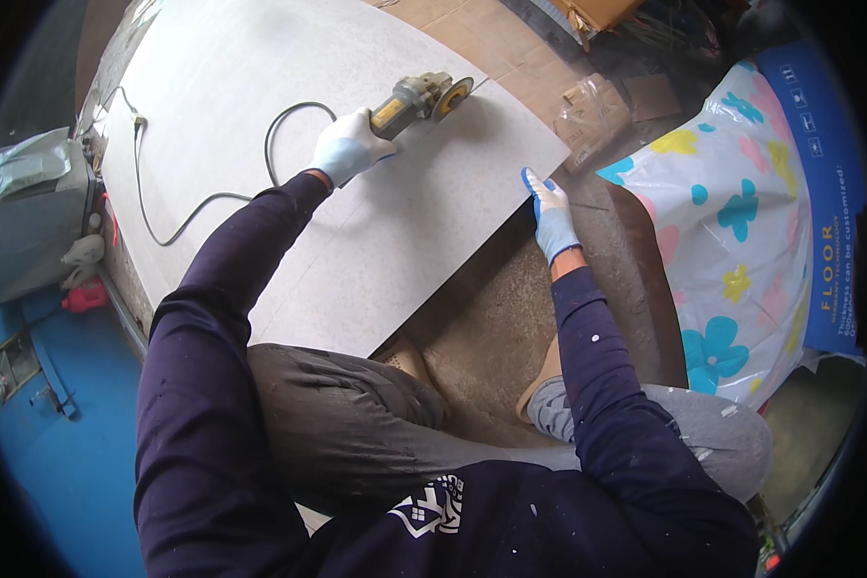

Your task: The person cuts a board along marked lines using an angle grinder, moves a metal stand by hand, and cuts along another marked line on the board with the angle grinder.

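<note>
My left hand (348, 146), in a white and pale blue glove, is wrapped round the body of an angle grinder (407, 104). The grinder's round yellow disc (453, 98) stands on edge over the far right part of a large white tile slab (356, 231), close to a short dark line in its surface. Whether the disc touches the slab or spins, I cannot tell. At the slab's near right edge, by the corner, my right hand (553, 220) grips the rim in a white and blue glove; the fingers underneath are hidden.
A dark power cord (202, 202) loops across the slab's left side. Flower-patterned plastic sheeting (732, 241) and a blue carton (833, 212) stand at the right. Beyond the slab lie cardboard (472, 39) and a taped brown package (591, 116). A grey box (34, 217) sits at left.
</note>
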Available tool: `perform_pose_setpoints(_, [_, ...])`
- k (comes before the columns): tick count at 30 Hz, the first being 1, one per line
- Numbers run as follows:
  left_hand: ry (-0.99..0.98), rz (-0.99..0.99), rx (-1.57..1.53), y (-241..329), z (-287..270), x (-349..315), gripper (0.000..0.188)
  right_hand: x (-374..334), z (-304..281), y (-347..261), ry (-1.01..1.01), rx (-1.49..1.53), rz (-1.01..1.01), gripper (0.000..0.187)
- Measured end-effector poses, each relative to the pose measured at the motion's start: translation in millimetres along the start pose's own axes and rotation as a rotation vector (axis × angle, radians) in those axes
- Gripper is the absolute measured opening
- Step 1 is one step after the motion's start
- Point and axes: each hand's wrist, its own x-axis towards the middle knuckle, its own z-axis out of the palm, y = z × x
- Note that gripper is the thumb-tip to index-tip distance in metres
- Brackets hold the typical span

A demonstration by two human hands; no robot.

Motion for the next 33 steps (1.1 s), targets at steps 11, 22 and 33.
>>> perform_pose_setpoints(11, [0.01, 0.009, -0.023, -3.7, 1.4, -3.6, 0.057, -6.3, 2.5, -4.9, 0.025, 0.019, -0.062, 0.085])
perform_pose_setpoints(22, [0.002, 0.008, -0.016, -5.8, 0.7, -10.9, 0.059, 0.8, -2.2, -1.6, -0.008, 0.028, -0.014, 0.089])
perform_pose_setpoints(33, [-0.006, -0.017, 0.002, -8.0, -0.2, -14.8, 0.056, 2.4, -0.9, -1.8, -0.012, 0.02, -0.017, 0.089])
